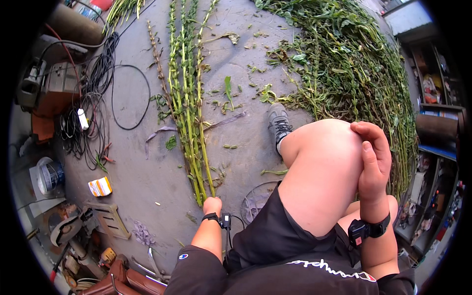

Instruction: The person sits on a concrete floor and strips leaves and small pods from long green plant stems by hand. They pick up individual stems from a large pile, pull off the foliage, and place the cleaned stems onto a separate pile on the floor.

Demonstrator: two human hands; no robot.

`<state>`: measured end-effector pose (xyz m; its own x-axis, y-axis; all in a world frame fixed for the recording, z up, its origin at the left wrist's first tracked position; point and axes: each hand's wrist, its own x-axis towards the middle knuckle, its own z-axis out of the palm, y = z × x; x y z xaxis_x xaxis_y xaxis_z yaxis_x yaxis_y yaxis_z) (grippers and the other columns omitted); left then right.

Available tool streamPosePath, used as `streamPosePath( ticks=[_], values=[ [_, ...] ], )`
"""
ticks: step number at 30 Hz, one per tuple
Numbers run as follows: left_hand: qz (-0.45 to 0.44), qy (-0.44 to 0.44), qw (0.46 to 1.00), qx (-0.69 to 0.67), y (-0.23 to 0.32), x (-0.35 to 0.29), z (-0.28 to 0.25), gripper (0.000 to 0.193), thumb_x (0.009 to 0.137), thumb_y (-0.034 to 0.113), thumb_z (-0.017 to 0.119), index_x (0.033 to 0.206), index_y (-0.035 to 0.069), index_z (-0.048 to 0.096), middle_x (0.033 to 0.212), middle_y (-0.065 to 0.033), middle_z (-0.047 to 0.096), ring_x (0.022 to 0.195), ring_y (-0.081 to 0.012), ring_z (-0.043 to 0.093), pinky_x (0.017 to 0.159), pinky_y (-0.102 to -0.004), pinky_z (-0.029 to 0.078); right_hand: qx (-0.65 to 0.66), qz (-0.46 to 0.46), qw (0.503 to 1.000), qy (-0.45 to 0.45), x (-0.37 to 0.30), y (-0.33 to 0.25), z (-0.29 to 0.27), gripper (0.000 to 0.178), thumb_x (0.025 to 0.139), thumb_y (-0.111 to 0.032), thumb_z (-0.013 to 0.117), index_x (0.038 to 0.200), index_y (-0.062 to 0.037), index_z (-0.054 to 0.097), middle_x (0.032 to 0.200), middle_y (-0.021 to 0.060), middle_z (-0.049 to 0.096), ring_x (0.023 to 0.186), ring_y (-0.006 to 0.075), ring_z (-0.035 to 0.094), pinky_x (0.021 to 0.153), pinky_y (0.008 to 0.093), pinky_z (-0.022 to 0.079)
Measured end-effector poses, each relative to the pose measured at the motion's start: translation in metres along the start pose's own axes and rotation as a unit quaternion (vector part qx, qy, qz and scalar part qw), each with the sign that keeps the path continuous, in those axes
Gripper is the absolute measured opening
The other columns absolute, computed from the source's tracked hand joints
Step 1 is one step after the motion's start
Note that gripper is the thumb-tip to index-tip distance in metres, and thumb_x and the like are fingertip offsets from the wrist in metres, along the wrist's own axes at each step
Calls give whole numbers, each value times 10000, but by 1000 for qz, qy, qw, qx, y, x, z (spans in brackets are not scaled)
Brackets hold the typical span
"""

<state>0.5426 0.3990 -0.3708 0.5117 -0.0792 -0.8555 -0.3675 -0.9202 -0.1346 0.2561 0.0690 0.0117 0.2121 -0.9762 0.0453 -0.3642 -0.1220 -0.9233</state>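
Note:
Long green stalks with seed pods (189,118) lie on the floor, running away from me. At their near, bare ends my left hand (212,204) is closed round them, though its fingers are mostly hidden. Greyish cloth strips (161,131) show on both sides of the stalks and seem to pass under them. My right hand (377,160) rests by my raised knee, its fingers loosely bent and the thumb apart, with nothing in it. A large heap of cut leafy stalks (344,69) lies to the right, beyond the knee.
Black cables (93,118) coil on the left beside a boxy machine (63,81). Nearer are an orange-and-white packet (100,187), a clear bucket (49,174) and a crumpled pile of strips (142,233). Shelves (432,196) line the right. More stalks (122,12) lie far left.

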Motion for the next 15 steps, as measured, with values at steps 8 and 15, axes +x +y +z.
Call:
streamPosePath(
  ticks=[8,15],
  values=[
    [177,-194,911,-318,132,-98,-108,310,999,246,489,1107,-22,601,865,-167,705,623,-234,685,535,-326,542,244,243,919,191,-69,127,-29,252,987,-117,513,1211,-11,559,1085,78,629,1009,155,585,936,303,460],
    [701,-42,657,-274,340,-356,-189,224,1032,168,478,1095,13,628,848,-77,670,727,-140,614,684,-263,509,100,507,856,29,-237,292,-82,193,892,-160,612,1013,-16,655,863,77,679,764,162,640,700,312,518]
  ],
)
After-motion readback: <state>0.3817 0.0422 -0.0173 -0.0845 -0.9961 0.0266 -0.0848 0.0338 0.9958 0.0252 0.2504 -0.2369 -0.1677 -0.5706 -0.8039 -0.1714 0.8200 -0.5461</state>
